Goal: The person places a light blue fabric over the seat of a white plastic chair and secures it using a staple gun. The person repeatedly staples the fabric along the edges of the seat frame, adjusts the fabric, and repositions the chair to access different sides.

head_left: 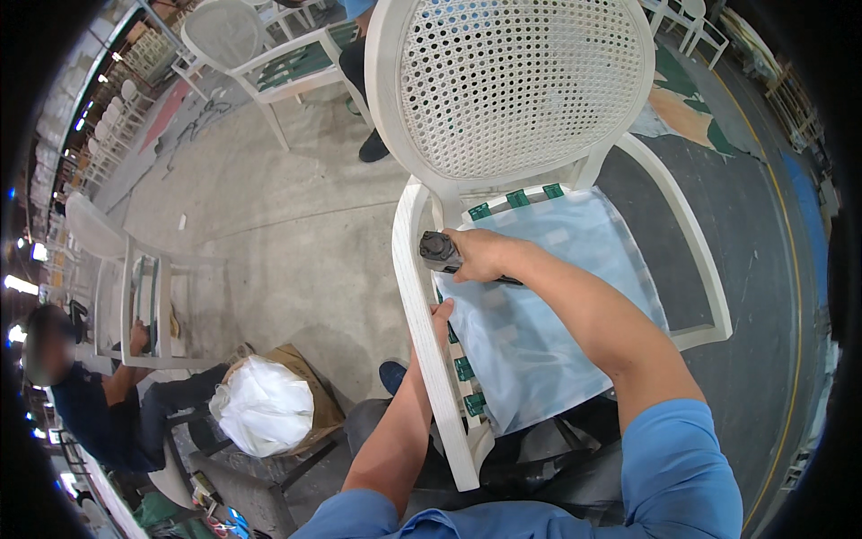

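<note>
A white chair stands before me, with a woven cane back [530,90] and a white armrest [420,296] on its left side. Over its seat lies a pale blue fabric sheet [548,332]; green webbing straps [464,368] show along its left and back edges. My right hand [482,256] is closed around a dark staple gun [438,249], whose head sits by the seat's back left corner. Fingers of my left hand [440,319] pinch the fabric's left edge beside the armrest, which partly hides them.
A cardboard box with a white plastic bag [263,409] stands at lower left. Beyond it a seated person [99,404] works at another white chair [126,242]. More white chair frames [296,63] stand at the back, with another person's leg [373,144] beside one.
</note>
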Motion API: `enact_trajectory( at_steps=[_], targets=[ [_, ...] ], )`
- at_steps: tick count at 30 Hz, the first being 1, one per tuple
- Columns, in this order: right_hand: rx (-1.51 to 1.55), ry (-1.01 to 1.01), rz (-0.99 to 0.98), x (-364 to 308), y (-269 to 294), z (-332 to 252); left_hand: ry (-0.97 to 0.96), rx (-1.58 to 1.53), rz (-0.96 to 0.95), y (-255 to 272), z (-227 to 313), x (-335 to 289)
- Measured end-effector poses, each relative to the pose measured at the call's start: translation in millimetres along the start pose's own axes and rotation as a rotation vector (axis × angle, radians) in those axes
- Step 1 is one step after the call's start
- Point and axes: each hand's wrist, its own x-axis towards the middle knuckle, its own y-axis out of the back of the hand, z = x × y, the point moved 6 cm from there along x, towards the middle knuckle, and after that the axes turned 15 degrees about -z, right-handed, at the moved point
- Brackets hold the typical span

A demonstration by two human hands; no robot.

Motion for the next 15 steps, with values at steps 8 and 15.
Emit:
enact_trajectory(
  at_steps=[8, 15],
  targets=[
    [0.062, 0.113, 0.027, -12, -6, 8, 0.019, -0.027, 0.097, -2, -12, 1],
    [0.325, 0.015, -0.258, -25, -21, 1, -0.045, -0.061, 0.147, 10, -21, 9]
  ],
)
